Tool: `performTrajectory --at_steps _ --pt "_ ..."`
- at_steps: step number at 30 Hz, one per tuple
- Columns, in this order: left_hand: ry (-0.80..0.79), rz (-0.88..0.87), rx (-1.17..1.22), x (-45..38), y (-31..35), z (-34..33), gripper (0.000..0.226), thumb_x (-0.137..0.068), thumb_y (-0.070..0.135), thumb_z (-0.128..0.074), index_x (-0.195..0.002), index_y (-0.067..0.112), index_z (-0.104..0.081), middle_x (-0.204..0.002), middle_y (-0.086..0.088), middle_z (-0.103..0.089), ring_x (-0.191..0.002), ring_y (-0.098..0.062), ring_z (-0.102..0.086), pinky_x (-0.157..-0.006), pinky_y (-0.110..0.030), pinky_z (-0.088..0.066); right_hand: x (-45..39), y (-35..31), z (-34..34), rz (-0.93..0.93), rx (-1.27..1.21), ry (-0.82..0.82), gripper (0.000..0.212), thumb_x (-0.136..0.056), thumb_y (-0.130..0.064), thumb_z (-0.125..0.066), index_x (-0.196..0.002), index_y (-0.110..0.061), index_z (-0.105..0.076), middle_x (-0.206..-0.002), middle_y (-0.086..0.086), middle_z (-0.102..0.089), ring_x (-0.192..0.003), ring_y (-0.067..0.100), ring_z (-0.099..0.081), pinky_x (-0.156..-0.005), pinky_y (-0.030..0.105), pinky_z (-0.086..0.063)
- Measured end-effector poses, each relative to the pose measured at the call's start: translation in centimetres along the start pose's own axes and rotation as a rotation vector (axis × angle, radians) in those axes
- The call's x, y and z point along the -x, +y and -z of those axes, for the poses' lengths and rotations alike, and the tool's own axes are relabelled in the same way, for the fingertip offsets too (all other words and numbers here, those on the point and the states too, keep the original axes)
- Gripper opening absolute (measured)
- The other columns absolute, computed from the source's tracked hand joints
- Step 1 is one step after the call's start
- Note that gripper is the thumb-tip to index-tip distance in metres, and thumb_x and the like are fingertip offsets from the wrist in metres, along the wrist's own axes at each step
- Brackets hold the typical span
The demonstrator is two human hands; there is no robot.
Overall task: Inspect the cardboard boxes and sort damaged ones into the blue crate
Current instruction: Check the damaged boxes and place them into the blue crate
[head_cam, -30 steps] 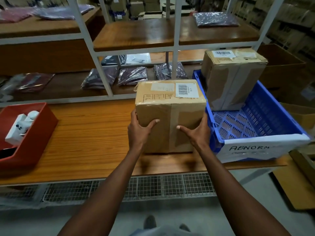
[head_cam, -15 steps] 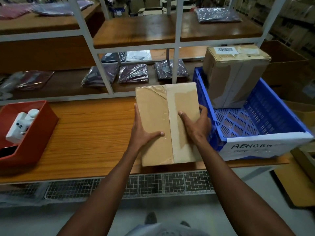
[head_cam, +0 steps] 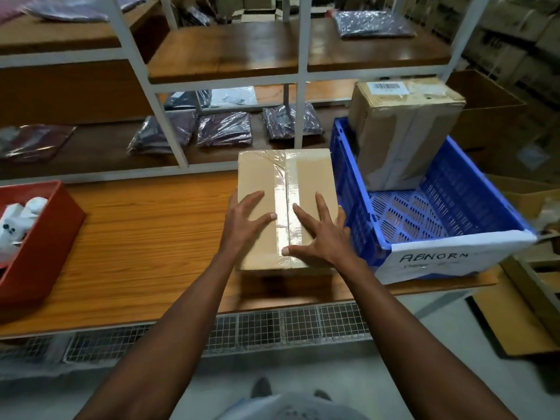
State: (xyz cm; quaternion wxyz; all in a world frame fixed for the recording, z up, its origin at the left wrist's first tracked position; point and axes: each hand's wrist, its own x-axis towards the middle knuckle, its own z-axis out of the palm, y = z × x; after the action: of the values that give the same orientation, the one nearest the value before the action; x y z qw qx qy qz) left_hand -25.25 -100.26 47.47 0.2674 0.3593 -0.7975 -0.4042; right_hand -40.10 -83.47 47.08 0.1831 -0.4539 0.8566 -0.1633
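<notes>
We see a taped cardboard box (head_cam: pixel 288 207) lying flat on the wooden table (head_cam: pixel 145 234), its taped face up, right up against the left wall of the blue crate (head_cam: pixel 448 207). Left hand (head_cam: pixel 245 222) lies flat on the box's top, fingers spread and straight, thumb pointing toward the tape strip. Right hand (head_cam: pixel 321 237) does the same on the right half of the top, fingers splayed, thumb near the box's front edge. Neither hand curls round the box; both just press on it from above.

A second cardboard box (head_cam: pixel 400 131) stands in the far end of the crate, upright, barcode label on top, its taped side wrinkled. The crate's near wall carries a white sheet (head_cam: pixel 451 262) with handwritten "ABNORM", the rest cut off or unreadable.

At left on the table sits a red bin (head_cam: pixel 45 237) holding white items; we cannot tell what they are. Behind the table is a white-framed shelf rack (head_cam: pixel 298 86) with wooden boards and several bagged garments (head_cam: pixel 224 128) on the lower level. More brown cartons are at far right, blurred.
</notes>
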Motion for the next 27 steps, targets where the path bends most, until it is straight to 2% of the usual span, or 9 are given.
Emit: performTrajectory --at_steps 2,3,5,12,15,16,20,24,27 --pt "-0.003 -0.021 0.024 -0.2 -0.2 -0.1 0.055 -0.085 0.041 -0.086 -0.136 0.03 -0.07 -0.171 0.003 -0.026 -0.142 -0.011 -0.045 -0.101 -0.027 -0.057 -0.3 0.1 -0.2 -0.012 -0.006 0.018 0.108 -0.072 -0.088 -0.066 -0.159 -0.063 -0.006 -0.169 -0.016 0.032 -0.155 0.05 0.02 -0.12 0.074 -0.005" --pt "-0.032 -0.025 0.019 0.0 -0.2 -0.1 0.046 -0.089 0.034 -0.084 -0.132 0.025 -0.072 -0.173 0.005 -0.02 -0.139 -0.004 -0.042 -0.089 -0.01 -0.054 -0.5 0.2 -0.4 -0.024 -0.013 0.023 0.106 -0.073 -0.089 -0.064 -0.159 -0.062 -0.008 -0.17 -0.016 0.029 -0.156 0.049 0.018 -0.121 0.073 -0.005" --pt "-0.102 -0.034 -0.031 0.4 -0.6 -0.1 0.027 -0.096 0.022 -0.077 -0.122 0.022 -0.078 -0.175 0.006 -0.017 -0.143 -0.001 -0.035 -0.079 0.001 -0.045 -0.9 0.3 -0.5 -0.049 -0.045 0.037 0.101 -0.074 -0.09 -0.06 -0.159 -0.06 -0.016 -0.173 -0.015 0.019 -0.157 0.048 0.012 -0.122 0.071 -0.007" --pt "-0.161 -0.064 0.033 1.5 -2.7 0.1 0.022 -0.096 0.01 -0.072 -0.106 0.025 -0.083 -0.158 0.001 -0.051 -0.143 -0.005 -0.043 -0.109 -0.031 -0.053 -1.5 0.4 -0.6 -0.042 -0.113 0.087 0.09 -0.074 -0.088 -0.063 -0.154 -0.055 -0.038 -0.173 -0.013 -0.007 -0.156 0.043 -0.01 -0.119 0.066 -0.024" --pt "-0.246 -0.116 0.012 2.2 -2.7 0.3 0.026 -0.092 0.025 -0.081 -0.118 0.025 -0.08 -0.158 0.002 -0.051 -0.139 0.008 -0.039 -0.111 -0.008 -0.036 -2.0 0.5 -0.5 -0.033 -0.117 0.125 0.087 -0.074 -0.089 -0.062 -0.15 -0.051 -0.045 -0.17 -0.01 -0.016 -0.152 0.038 -0.02 -0.114 0.06 -0.034" --pt "-0.273 -0.118 -0.021 2.3 -2.9 0.4 0.038 -0.088 0.036 -0.084 -0.124 0.028 -0.077 -0.16 0.005 -0.047 -0.138 0.014 -0.035 -0.117 -0.01 -0.028 -2.1 0.4 -0.4 -0.032 -0.117 0.127 0.086 -0.074 -0.088 -0.063 -0.149 -0.05 -0.046 -0.169 -0.01 -0.017 -0.151 0.037 -0.021 -0.112 0.059 -0.035" --pt "-0.369 -0.258 -0.327 2.5 -4.9 0.8 0.093 -0.067 0.081 -0.076 -0.15 0.049 -0.05 -0.172 0.01 -0.024 -0.161 -0.02 -0.013 -0.13 -0.056 -0.002 -2.0 0.5 -0.4 -0.021 -0.123 0.132 0.092 -0.069 -0.095 -0.057 -0.149 -0.05 -0.046 -0.169 -0.01 -0.019 -0.153 0.037 -0.02 -0.114 0.062 -0.034" --pt "-0.351 -0.276 -0.371 2.7 -5.4 0.5 0.091 -0.078 0.048 -0.089 -0.157 0.042 -0.043 -0.174 0.004 -0.022 -0.158 -0.022 -0.027 -0.124 -0.06 -0.03 -1.4 1.3 -0.4 0.007 -0.065 0.028 0.111 -0.058 -0.105 -0.047 -0.157 -0.056 -0.031 -0.173 -0.01 -0.005 -0.158 0.044 -0.002 -0.12 0.073 -0.019" --pt "-0.299 -0.274 -0.292 3.0 -5.6 0.6 0.087 -0.077 0.043 -0.09 -0.153 0.042 -0.048 -0.17 0.006 -0.031 -0.154 -0.018 -0.034 -0.121 -0.058 -0.036 0.0 1.9 0.0 0.032 -0.056 0.012 0.114 -0.057 -0.1 -0.061 -0.158 -0.058 -0.027 -0.174 -0.013 0.0 -0.158 0.041 -0.011 -0.116 0.074 -0.024"
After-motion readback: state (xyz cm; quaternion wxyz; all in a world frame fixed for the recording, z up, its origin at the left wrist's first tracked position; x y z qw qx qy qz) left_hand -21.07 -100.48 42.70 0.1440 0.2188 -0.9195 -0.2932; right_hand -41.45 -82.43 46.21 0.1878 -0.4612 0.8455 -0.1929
